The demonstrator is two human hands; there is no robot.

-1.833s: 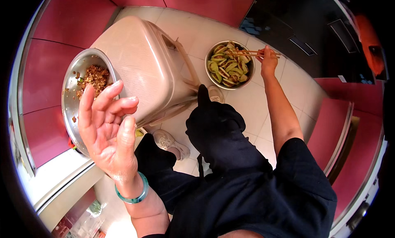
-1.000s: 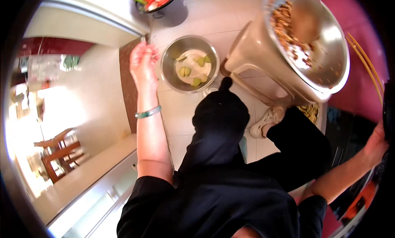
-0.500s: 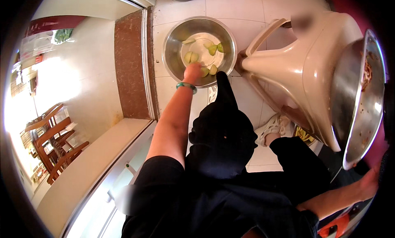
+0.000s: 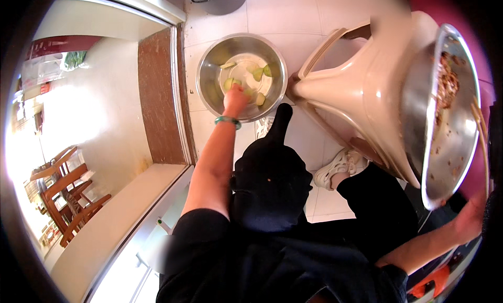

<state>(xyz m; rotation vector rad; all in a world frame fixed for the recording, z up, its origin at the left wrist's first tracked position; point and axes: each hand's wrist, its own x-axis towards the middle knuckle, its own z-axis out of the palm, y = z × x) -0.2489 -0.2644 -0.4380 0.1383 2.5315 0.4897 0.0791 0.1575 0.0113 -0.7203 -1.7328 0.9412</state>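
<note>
While the left grip [image 4: 236, 99] is down inside the steel bowl [image 4: 209, 75] on the floor [image 4: 285, 14], we'd say the step in hand is getting fingers onto one of the pale green pieces [image 4: 258, 74] in there. The nearest piece [image 4: 229, 83] sits right at the fingertips, just ahead of the grip, but we can't tell if it's pinched or only touched, since the hand covers most of the contact. The fingers look bunched fairly narrow, not spread. Another chunk [image 4: 260, 99] lies just right of the grip, a couple more sit ahead and to the right, and a thin slice [image 4: 228, 65] is ahead toward the bowl's far side. In our book the next move calls for a neat pinch on one piece, then a lift clear of the rim.

As for the right grip [image 4: 471, 214], it's well off to the right, at the dark edge of view. Chopsticks [image 4: 482, 140] run up from beside it, though we can't tell whether it's closed on them. Ahead of that grip we've got a second steel basin [image 4: 445, 166] with a brown crumbly mix [image 4: 447, 85], next to the beige stool [image 4: 377, 93] between the two grips.
</note>
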